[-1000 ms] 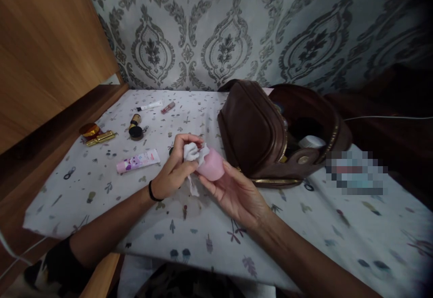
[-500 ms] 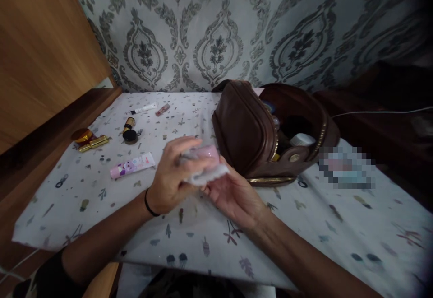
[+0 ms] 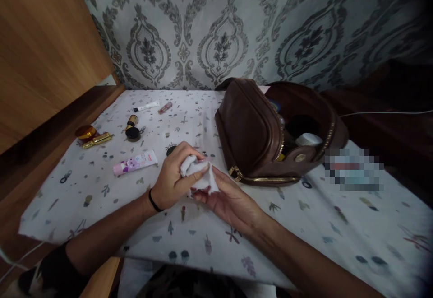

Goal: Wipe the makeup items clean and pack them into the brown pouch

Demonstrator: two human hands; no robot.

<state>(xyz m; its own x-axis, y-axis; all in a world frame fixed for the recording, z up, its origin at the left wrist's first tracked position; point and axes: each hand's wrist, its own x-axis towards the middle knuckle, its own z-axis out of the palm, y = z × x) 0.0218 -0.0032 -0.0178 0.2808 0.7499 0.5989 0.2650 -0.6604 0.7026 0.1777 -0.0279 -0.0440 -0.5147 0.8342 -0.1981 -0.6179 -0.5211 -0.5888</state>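
Note:
My left hand [image 3: 176, 174], with a black band at its wrist, presses a crumpled white wipe [image 3: 198, 174] with thumb and fingers. The wipe is wrapped around a small pink container, now almost wholly covered. From below and the right, my right hand [image 3: 233, 201] supports the container, its fingers curled under the wipe. Just behind my left hand, a dark round object [image 3: 171, 150] is partly hidden. To the left lies a pink and white tube [image 3: 135, 162] with purple print. A brown cosmetic bag [image 3: 246, 131] stands open, right behind my hands.
On the table's left are an amber jar [image 3: 85, 132], a gold tube [image 3: 97, 140], a small black round pot [image 3: 133, 134], a gold-and-black bottle [image 3: 132, 120], a slim white tube [image 3: 147, 105] and a small pinkish tube [image 3: 165, 108]. A white-lidded container [image 3: 308, 140] sits inside the bag.
The wipe has shifted over the pink container, which showed plainly before and is now nearly covered. My left hand has turned and tightened around it. The view has shifted slightly.

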